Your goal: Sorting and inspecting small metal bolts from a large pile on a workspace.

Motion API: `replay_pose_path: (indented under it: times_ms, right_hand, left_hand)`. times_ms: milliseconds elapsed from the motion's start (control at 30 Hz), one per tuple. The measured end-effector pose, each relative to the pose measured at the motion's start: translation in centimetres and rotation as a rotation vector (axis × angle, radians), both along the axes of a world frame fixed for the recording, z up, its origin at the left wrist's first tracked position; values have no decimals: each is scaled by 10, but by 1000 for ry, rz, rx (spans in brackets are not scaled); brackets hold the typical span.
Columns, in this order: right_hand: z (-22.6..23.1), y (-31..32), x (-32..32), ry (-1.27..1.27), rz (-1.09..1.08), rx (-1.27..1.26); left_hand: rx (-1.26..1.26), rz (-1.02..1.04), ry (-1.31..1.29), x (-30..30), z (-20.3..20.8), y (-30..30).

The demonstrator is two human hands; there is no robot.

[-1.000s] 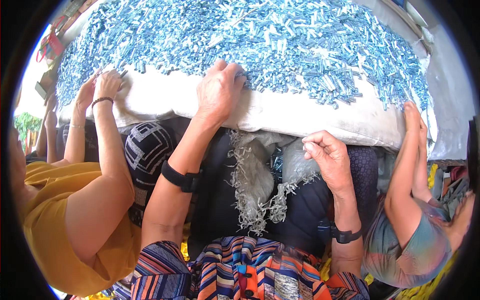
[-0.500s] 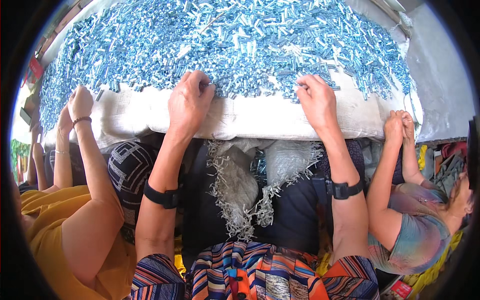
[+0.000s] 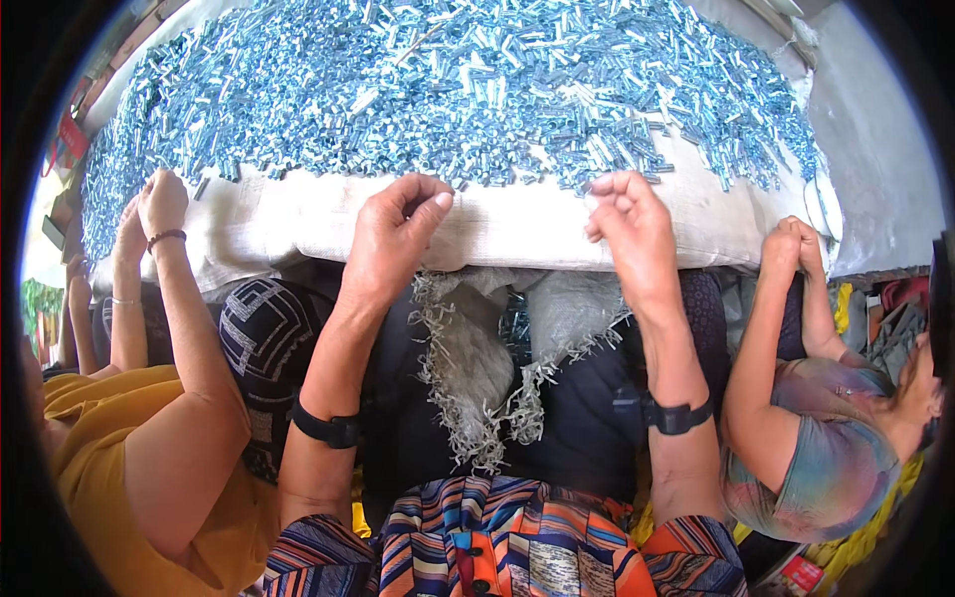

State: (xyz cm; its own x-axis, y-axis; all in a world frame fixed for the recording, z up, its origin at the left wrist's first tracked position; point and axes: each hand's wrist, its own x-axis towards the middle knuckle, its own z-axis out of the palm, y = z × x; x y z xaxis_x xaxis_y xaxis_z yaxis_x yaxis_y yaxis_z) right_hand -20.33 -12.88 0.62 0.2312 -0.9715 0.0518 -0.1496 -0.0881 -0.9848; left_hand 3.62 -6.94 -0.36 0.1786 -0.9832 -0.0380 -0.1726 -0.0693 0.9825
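A wide spread of small blue-silver metal tubes (image 3: 448, 90), some short and some longer, covers the worktable. My left hand (image 3: 393, 234) is over the pale cloth (image 3: 517, 229) at the near edge of the spread, thumb and forefinger pressed together; whatever they pinch is hidden. My right hand (image 3: 637, 224) hovers farther right by the same edge, its fingers curled toward the thumb. A small dark tube end shows near its fingertips, but I cannot tell whether it is held. Below the table edge, between my knees, hangs a grey woven sack (image 3: 473, 368) with a frayed rim.
At my left, a person in a mustard top (image 3: 159, 468) has both hands at the table edge. To my right sits another person in a multicoloured top (image 3: 816, 448), hands together by the cloth. A grey surface (image 3: 880, 149) lies beyond the table's right end.
Both my hands have drawn back toward me, off the tubes and over the cloth. My left hand has also shifted a little to the right.
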Motion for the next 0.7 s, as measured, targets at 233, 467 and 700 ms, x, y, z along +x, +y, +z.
replay_pose_path:
  times_ms: [233,467,700]
  right_hand:
    - [11,64,20,-195,231,158]
    - [2,69,-2,-488,155,267]
    - [6,80,2,-682,85,314]
  left_hand:
    - [94,-193,349,-45,14,26]
    - [111,-229,577,-57,20,38]
    - [76,-277,631,-62,20,46]
